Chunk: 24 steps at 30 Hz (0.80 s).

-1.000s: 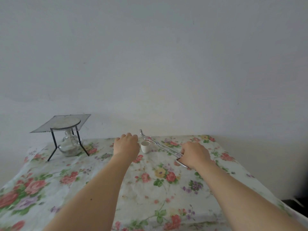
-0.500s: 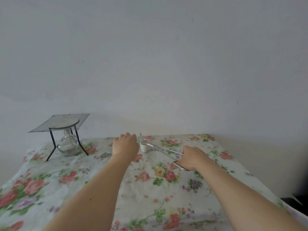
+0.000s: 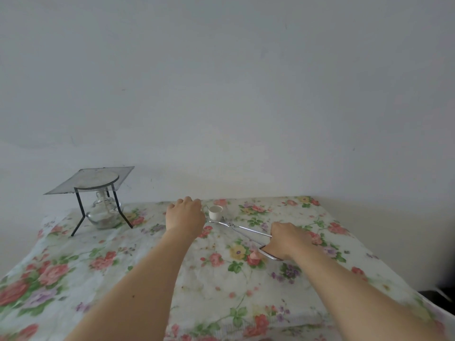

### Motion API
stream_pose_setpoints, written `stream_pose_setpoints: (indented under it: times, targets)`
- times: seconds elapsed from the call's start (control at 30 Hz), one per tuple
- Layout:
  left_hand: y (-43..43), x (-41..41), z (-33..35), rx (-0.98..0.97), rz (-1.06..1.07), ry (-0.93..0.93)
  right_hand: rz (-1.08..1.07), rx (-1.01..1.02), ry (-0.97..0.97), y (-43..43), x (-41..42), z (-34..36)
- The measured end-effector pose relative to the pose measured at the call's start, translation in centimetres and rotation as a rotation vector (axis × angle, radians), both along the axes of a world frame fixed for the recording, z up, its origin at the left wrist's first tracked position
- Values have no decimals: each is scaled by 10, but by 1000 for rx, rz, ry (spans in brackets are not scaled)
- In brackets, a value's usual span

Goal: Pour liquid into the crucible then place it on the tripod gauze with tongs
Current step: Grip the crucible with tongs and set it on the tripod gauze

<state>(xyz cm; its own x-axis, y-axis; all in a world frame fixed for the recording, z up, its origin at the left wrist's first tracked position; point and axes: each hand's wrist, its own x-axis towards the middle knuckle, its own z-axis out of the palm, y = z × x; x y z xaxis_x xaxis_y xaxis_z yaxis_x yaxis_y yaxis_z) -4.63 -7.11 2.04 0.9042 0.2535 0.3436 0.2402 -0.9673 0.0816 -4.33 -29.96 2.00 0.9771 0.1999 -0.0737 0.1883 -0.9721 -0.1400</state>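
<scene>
A small white crucible [image 3: 216,212] stands upright on the floral cloth near the table's far edge. Metal tongs [image 3: 242,230] lie low over the cloth, their tips at the crucible's base on its near side. My right hand [image 3: 286,239] grips the tongs' handles. My left hand [image 3: 185,215] rests knuckles up just left of the crucible, fingers curled, holding nothing that I can see. At the far left a black tripod [image 3: 81,212] carries a square wire gauze [image 3: 96,179] with a round pale centre. A glass spirit lamp [image 3: 103,212] sits under it.
The table is covered by a floral cloth [image 3: 147,279] and stands against a plain white wall. Its right edge [image 3: 384,274] drops off to a dark floor. Between the crucible and the tripod lies bare cloth.
My right hand has swung the tongs' tips down from above and behind the crucible to its near base. My left hand stayed beside the crucible.
</scene>
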Motion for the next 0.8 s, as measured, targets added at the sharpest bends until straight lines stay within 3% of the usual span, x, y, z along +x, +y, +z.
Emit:
stream_pose_setpoints:
  times: [0.8]
  targets:
    - [2, -1, -5, -26, 13, -2, 59, -73, -179, 0, 1, -9]
